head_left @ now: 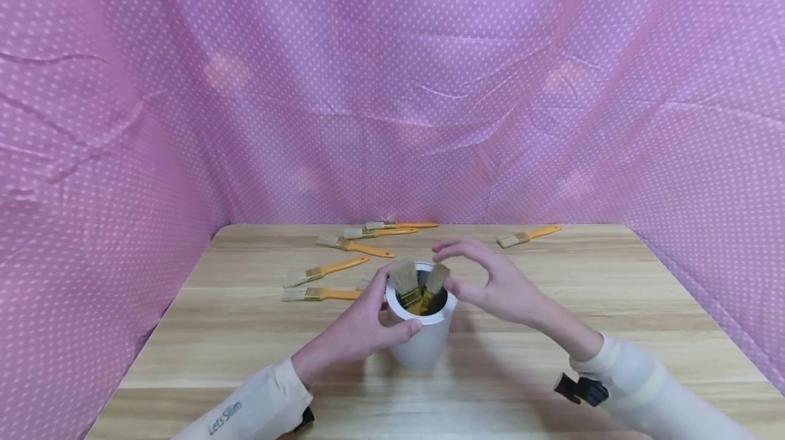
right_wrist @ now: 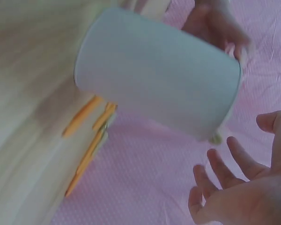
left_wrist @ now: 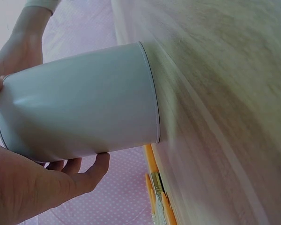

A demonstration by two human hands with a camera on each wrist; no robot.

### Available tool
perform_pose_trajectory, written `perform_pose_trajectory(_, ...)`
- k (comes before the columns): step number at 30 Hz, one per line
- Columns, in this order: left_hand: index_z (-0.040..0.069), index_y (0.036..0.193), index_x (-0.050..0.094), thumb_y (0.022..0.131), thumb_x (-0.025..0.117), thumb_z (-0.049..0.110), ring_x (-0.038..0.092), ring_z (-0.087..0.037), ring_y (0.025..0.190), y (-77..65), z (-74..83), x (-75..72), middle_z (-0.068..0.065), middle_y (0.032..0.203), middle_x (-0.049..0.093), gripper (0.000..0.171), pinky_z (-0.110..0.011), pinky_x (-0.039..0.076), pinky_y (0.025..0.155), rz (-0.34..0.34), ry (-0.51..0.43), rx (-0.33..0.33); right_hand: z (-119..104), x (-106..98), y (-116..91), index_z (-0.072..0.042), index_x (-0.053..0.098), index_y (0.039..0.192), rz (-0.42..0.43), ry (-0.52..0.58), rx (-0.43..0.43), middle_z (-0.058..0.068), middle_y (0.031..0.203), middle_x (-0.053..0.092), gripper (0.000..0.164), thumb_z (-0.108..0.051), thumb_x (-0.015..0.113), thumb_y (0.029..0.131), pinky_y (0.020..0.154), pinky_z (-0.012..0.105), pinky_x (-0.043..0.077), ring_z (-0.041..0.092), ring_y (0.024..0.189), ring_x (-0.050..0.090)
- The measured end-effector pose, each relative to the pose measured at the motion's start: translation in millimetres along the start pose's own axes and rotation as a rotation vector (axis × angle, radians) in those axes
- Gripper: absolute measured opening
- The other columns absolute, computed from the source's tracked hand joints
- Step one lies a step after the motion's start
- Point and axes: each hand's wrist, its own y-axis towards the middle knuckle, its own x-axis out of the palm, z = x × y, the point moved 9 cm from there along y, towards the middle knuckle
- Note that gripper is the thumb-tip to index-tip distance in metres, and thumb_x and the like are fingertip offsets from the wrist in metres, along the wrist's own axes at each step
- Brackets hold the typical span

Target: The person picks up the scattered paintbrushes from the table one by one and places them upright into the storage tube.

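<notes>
A white cylindrical container [head_left: 423, 344] stands on the wooden table, its round opening facing up. Two paintbrushes show inside it with bristles up: one wide brush [head_left: 406, 280] at the left and another brush [head_left: 437, 278] at the right of the opening. My left hand [head_left: 374, 324] grips the container from the left, thumb on the near side by the rim, fingers round the far side. Just right of the rim is my right hand [head_left: 490, 283], fingers spread and holding nothing, its thumb tip close to the right brush. In the right wrist view its fingers [right_wrist: 220, 171] are apart from the container.
Several paintbrushes with orange handles lie left of and behind the container, among them a near brush [head_left: 319, 294] and a far brush [head_left: 401, 225]. One paintbrush [head_left: 529, 236] lies at the back right. Pink dotted cloth [head_left: 392, 120] hangs behind and beside the table [head_left: 613, 331].
</notes>
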Motion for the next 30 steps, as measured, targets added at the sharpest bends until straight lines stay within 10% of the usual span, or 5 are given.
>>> perform_pose_trajectory(15, 0.032, 0.159, 0.017, 0.090, 0.076, 0.048, 0.041, -0.015, 0.137, -2.9, -3.3, -2.8, 0.003, 0.150, 0.038, 0.092, -0.050, 0.031, 0.114, 0.026, 0.026, -0.018, 89, -62, 12, -0.010, 0.070, 0.118, 0.113, -0.113, 0.114, 0.004, 0.118, 0.069, 0.021, -0.015, 0.068, 0.098, 0.095, 0.055, 0.048, 0.027, 0.112, 0.061)
perform_pose_trajectory(30, 0.036, 0.158, 0.016, 0.093, 0.074, 0.044, 0.039, -0.014, 0.137, -1.5, -3.0, 4.7, 0.006, 0.151, 0.035, 0.088, -0.052, 0.026, 0.115, 0.033, -0.016, 0.041, 217, -83, -2, 0.006, 0.062, 0.123, -0.075, -0.457, 0.242, 0.026, 0.125, 0.056, 0.041, -0.015, 0.074, 0.090, 0.092, 0.059, 0.049, 0.048, 0.112, 0.059)
